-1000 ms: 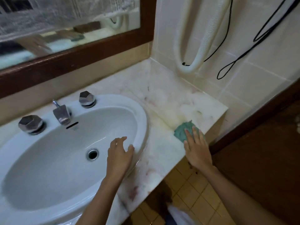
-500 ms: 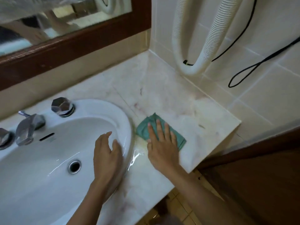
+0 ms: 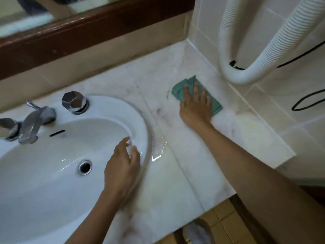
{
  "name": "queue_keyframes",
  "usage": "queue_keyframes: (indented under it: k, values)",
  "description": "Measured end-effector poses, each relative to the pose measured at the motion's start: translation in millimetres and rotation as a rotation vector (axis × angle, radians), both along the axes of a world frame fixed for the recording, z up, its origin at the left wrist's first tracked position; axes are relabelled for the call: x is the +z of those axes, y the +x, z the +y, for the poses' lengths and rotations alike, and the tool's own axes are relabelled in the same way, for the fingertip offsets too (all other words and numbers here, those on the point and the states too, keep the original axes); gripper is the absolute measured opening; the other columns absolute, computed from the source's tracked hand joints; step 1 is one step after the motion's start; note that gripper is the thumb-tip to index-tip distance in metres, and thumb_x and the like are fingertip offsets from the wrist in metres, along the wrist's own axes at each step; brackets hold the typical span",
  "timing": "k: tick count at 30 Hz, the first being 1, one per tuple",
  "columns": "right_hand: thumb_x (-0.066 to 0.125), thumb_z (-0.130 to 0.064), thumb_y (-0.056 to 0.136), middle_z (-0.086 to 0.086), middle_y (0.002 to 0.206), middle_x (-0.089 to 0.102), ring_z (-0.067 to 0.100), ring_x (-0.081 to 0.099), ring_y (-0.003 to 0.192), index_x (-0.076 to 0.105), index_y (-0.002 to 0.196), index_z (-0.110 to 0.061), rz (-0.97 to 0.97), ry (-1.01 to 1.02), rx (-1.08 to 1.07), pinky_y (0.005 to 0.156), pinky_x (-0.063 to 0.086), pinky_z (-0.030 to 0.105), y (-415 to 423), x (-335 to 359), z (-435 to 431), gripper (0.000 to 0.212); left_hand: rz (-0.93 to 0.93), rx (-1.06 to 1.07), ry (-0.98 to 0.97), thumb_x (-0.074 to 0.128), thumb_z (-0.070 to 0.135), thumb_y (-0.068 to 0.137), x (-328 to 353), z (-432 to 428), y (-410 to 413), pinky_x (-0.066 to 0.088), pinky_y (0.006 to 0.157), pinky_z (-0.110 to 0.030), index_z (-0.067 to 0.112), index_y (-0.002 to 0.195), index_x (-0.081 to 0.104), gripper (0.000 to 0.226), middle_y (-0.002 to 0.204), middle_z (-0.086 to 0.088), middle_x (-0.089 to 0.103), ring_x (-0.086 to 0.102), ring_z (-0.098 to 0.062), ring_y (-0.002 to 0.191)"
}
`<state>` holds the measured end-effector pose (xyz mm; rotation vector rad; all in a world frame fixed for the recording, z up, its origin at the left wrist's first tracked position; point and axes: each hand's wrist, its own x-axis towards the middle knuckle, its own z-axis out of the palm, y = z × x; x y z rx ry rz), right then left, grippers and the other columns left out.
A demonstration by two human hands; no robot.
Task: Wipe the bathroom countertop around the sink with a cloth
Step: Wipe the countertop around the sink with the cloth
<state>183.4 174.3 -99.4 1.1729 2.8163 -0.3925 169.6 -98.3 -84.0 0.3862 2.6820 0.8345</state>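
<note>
Dim, warm light with soft shadows; glare streaks on the sink rim (image 3: 143,138) and adjoining bench (image 3: 184,155), slight motion blur throughout, and wide-angle bending of straight lines toward the edges.

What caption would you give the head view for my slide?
Right hand presses a green cloth on the marble countertop beside the sink, left hand at its rim.

Right, bench (image 3: 184,173) is pale marble w/ pinkish veins, polished, wet sheen nr the sink (image 3: 140,120) – glossy white ceramic. Now tap knob (image 3: 73,102): shiny chrome metal. The cloth (image 3: 179,88), teal, soft, matt. Then hose (image 3: 281,41) ribbed white plastic, mirror frame (image 3: 88,32) dark varnished wood, wall tiles (image 3: 290,106) smooth & glazed
</note>
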Motion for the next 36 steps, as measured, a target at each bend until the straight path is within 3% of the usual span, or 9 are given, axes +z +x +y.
queue_keyframes:
  k: [3,7,12,14,18,24,28,31,36]
  values:
    - [0.026,-0.037,0.098,0.006,0.162,-0.001,0.031,0.000,0.148,0.007,0.154,-0.027,0.029,-0.002,0.187,0.117,0.004,0.047,4,-3,-59,0.060,0.004,0.009,-0.025,0.035,0.044,0.095,-1,-1,-1,0.043,0.086,-0.038,0.038,0.134,0.039,0.039,0.128,0.015,0.056,0.059,-0.019,0.106]
    - [0.025,-0.038,0.096,0.000,0.162,0.008,0.027,0.006,0.148,0.014,0.153,-0.031,0.066,-0.004,0.353,0.116,0.012,0.044,91,-2,-98,0.059,-0.013,0.021,-0.050,0.034,0.046,0.095,-2,0,0,0.044,0.089,-0.041,0.040,0.133,0.037,0.039,0.127,0.016,0.056,0.061,-0.019,0.101]
    - [0.003,-0.049,0.094,0.003,0.162,-0.001,0.028,0.004,0.148,-0.004,0.152,-0.034,-0.080,0.075,-0.070,0.118,0.014,0.052,196,-2,-8,0.061,-0.011,0.030,-0.050,0.034,0.045,0.095,-3,0,1,0.045,0.086,-0.040,0.041,0.131,0.038,0.036,0.124,0.017,0.058,0.062,-0.017,0.096]
    - [-0.001,-0.050,0.090,0.007,0.162,0.002,0.029,0.004,0.148,-0.004,0.152,-0.031,-0.102,0.063,-0.179,0.118,0.009,0.049,192,-2,24,0.065,-0.009,0.035,-0.048,0.034,0.044,0.095,-2,1,1,0.044,0.084,-0.039,0.040,0.130,0.039,0.036,0.124,0.016,0.057,0.062,-0.018,0.095]
    - [0.008,-0.043,0.092,0.010,0.161,0.008,0.034,0.009,0.146,0.008,0.154,-0.024,-0.054,0.096,-0.160,0.117,0.010,0.048,128,-4,39,0.065,-0.013,0.036,-0.049,0.035,0.044,0.095,-2,2,0,0.042,0.082,-0.037,0.038,0.131,0.040,0.037,0.124,0.017,0.057,0.062,-0.018,0.094]
    - [0.016,-0.039,0.097,0.007,0.162,0.003,0.031,0.003,0.148,0.007,0.154,-0.026,0.024,0.023,0.022,0.117,0.006,0.047,67,-5,-50,0.059,-0.007,0.040,-0.051,0.035,0.046,0.093,0,4,-1,0.042,0.085,-0.036,0.036,0.131,0.043,0.041,0.124,0.016,0.059,0.061,-0.019,0.101]
    - [0.020,-0.040,0.094,0.006,0.162,0.003,0.030,0.002,0.148,0.010,0.154,-0.025,0.057,-0.021,0.184,0.117,0.009,0.047,110,1,-160,0.062,0.031,0.043,-0.048,0.036,0.044,0.095,2,1,1,0.039,0.082,-0.033,0.031,0.127,0.051,0.037,0.126,0.013,0.059,0.060,-0.018,0.102]
    - [0.021,-0.042,0.095,0.001,0.162,-0.001,0.027,-0.002,0.149,0.005,0.154,-0.030,0.010,-0.020,0.349,0.117,0.010,0.047,172,4,-180,0.062,0.029,-0.002,-0.031,0.034,0.041,0.098,4,-5,6,0.037,0.081,-0.031,0.028,0.125,0.055,0.037,0.128,0.008,0.058,0.059,-0.019,0.105]
    - [0.006,-0.049,0.094,0.001,0.162,-0.007,0.024,-0.006,0.148,-0.007,0.152,-0.032,-0.047,0.048,0.182,0.119,0.009,0.048,196,-3,-130,0.062,-0.023,-0.197,-0.176,0.022,0.051,0.097,6,-55,31,0.039,0.078,-0.037,0.030,0.112,0.055,0.042,0.113,-0.001,0.062,0.056,-0.027,0.106]
